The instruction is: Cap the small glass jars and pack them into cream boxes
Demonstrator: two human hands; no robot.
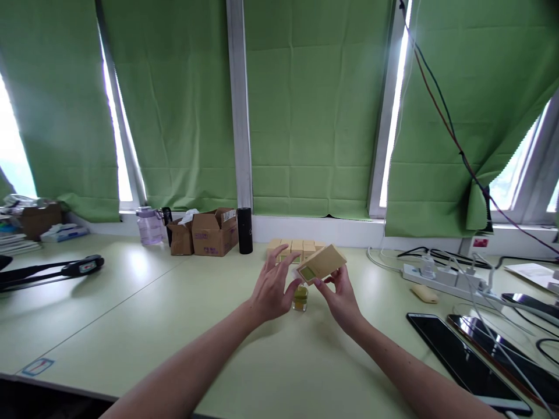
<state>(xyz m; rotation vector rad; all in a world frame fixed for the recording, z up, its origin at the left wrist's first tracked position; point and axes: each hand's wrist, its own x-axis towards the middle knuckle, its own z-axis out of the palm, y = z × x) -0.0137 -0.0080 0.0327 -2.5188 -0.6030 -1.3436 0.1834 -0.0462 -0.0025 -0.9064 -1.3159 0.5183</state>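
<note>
My right hand (339,297) grips a small tan cardboard box (324,263), tilted above the table, with a green-yellow label or window at its lower left end. My left hand (274,285) is just left of the box, fingers spread and raised; I see nothing held in it. Between the hands a small clear glass jar (300,299) with yellow-green contents stands on the table, close to my left thumb. Behind the hands stands a row of similar tan boxes (308,247), partly hidden by the left fingers and the held box.
At the back left are an open brown carton (215,234), a black cylinder (245,231) and a lilac bottle (149,226). A power strip (449,281) with cables, a beige object (424,293) and a dark tablet (463,355) lie right. Black straps (52,272) lie far left.
</note>
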